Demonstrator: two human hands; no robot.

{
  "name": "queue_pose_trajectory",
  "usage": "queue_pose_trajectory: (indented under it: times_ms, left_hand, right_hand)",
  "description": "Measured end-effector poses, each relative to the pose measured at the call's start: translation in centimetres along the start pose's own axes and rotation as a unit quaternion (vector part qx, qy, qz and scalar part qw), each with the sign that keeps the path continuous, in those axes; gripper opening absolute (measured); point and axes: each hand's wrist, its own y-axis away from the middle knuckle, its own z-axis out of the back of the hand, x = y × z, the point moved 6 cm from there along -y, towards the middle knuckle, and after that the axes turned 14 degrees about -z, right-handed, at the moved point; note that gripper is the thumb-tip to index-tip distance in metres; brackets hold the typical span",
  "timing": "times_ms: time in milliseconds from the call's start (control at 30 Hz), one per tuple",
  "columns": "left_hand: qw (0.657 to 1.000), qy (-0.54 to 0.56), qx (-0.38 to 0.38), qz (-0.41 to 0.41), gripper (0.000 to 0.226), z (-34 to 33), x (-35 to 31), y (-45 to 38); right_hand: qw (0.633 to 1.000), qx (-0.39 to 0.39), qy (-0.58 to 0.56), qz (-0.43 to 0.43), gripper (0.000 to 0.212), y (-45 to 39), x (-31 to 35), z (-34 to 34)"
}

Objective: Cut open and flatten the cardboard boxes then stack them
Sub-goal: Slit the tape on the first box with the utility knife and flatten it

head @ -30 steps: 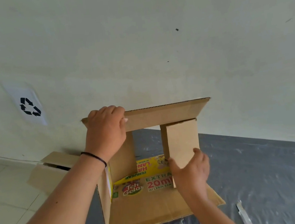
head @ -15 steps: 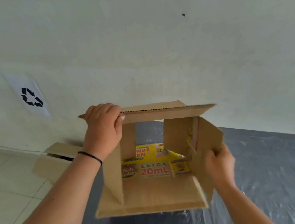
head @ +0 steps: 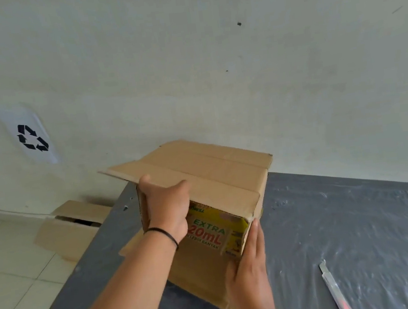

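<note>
Cardboard box [head: 217,191] is held above the grey sheet [head: 360,225] | right hand [head: 249,272] pressed flat on its near corner, left hand [head: 168,210] clamped on the top flap | step: flattening | next: inward collapse needed | second box [head: 71,229] beyond, by the wall.

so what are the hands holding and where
The cardboard box: left hand grips its left side under the top flap, right hand lies flat against its right edge.

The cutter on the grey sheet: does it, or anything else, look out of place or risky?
The cutter lies loose on the grey sheet, to the right of the box that both hands hold. Whether its blade is out is unclear. Nothing looks spilled or damaged.
</note>
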Motion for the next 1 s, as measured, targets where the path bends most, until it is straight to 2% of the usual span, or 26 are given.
queue_pose_trajectory:
  times_ms: [67, 133, 167, 233, 300, 333, 400, 467, 500, 567, 600, 633, 700, 733, 767, 833, 867, 900, 933, 967, 1000]
  left_hand:
    - [0.999, -0.039, -0.017, -0.025, 0.078, 0.9, -0.3, -0.8]
    - [0.998, -0.052, -0.017, -0.041, 0.076, 2.2, -0.9, -2.0]
    - [0.997, -0.063, -0.015, -0.046, 0.077, 3.0, -1.2, -2.7]
    - [0.994, -0.094, 0.007, -0.048, 0.078, 3.9, -1.9, -3.7]
    - [0.993, -0.101, 0.037, -0.056, 0.076, 4.7, -2.6, -4.4]
    - [0.993, -0.089, 0.056, -0.052, 0.075, 5.1, -2.9, -4.7]
    - [0.991, -0.074, 0.108, -0.034, 0.075, 5.7, -3.2, -5.2]
    - [0.976, -0.129, 0.169, -0.052, 0.076, 5.7, -3.5, -5.8]
    - [0.962, -0.175, 0.193, -0.078, 0.077, 5.7, -3.7, -6.2]
    - [0.927, -0.276, 0.213, -0.141, 0.078, 5.4, -4.5, -7.1]
    - [0.900, -0.341, 0.216, -0.164, 0.079, 5.2, -4.8, -7.5]
    - [0.856, -0.430, 0.218, -0.187, 0.080, 4.9, -5.1, -7.8]
    - [0.745, -0.583, 0.182, -0.267, 0.075, 3.8, -5.9, -6.9]
    - [0.721, -0.587, 0.166, -0.328, 0.071, 2.9, -6.3, -5.6]
    - [0.726, -0.542, 0.187, -0.380, 0.069, 1.8, -6.2, -3.6]
    - [0.760, -0.370, 0.349, -0.405, 0.078, -0.2, -4.7, 2.0]
    - [0.731, -0.350, 0.433, -0.396, 0.086, -0.8, -3.2, 4.9]
    - [0.675, -0.385, 0.471, -0.417, 0.096, -0.8, -1.8, 6.9]
    - [0.617, -0.440, 0.458, -0.465, 0.100, -0.5, -0.4, 7.6]
    - [0.585, -0.479, 0.416, -0.505, 0.096, 0.1, 0.7, 7.3]
    - [0.596, -0.487, 0.383, -0.511, 0.081, 0.7, 1.5, 6.5]
  right_hand:
    - [0.997, -0.012, 0.050, 0.059, 0.074, 0.8, -0.3, 0.3]
    - [0.996, -0.009, 0.053, 0.076, 0.074, 1.0, -0.1, 1.6]
    - [0.998, -0.015, -0.005, 0.063, 0.079, 0.5, 0.3, 2.9]
    - [0.991, -0.047, -0.127, -0.015, 0.085, -2.1, 0.7, 6.1]
    - [0.983, -0.090, -0.122, -0.101, 0.076, -6.6, 0.4, 8.7]
    - [0.983, -0.073, -0.080, -0.150, 0.074, -9.0, -0.1, 9.5]
    - [0.969, 0.042, -0.025, -0.242, 0.083, -12.4, -1.5, 9.4]
    - [0.939, 0.177, -0.059, -0.289, 0.084, -12.9, -2.5, 7.7]
    - [0.928, 0.210, -0.086, -0.294, 0.072, -12.6, -2.7, 7.2]
    - [0.914, 0.228, -0.154, -0.297, 0.034, -11.7, -2.3, 6.5]
    - [0.906, 0.223, -0.188, -0.306, 0.026, -11.3, -2.1, 6.2]
    - [0.899, 0.215, -0.222, -0.311, 0.023, -11.1, -1.9, 5.8]
    - [0.883, 0.185, -0.282, -0.325, 0.018, -10.3, -1.1, 5.2]
    - [0.874, 0.173, -0.309, -0.334, 0.017, -9.9, -0.7, 4.8]
    - [0.865, 0.160, -0.329, -0.344, 0.017, -9.4, -0.5, 4.3]
    - [0.843, 0.145, -0.368, -0.365, 0.019, -8.4, -0.1, 3.2]
    - [0.830, 0.145, -0.392, -0.370, 0.019, -7.9, 0.3, 2.8]
    - [0.815, 0.148, -0.416, -0.376, 0.021, -7.5, 0.7, 2.3]
    - [0.803, 0.156, -0.434, -0.377, 0.022, -7.3, 0.9, 1.9]
    - [0.800, 0.164, -0.441, -0.373, 0.022, -7.0, 1.3, 1.5]
    - [0.811, 0.169, -0.432, -0.358, 0.020, -6.9, 1.8, 1.3]
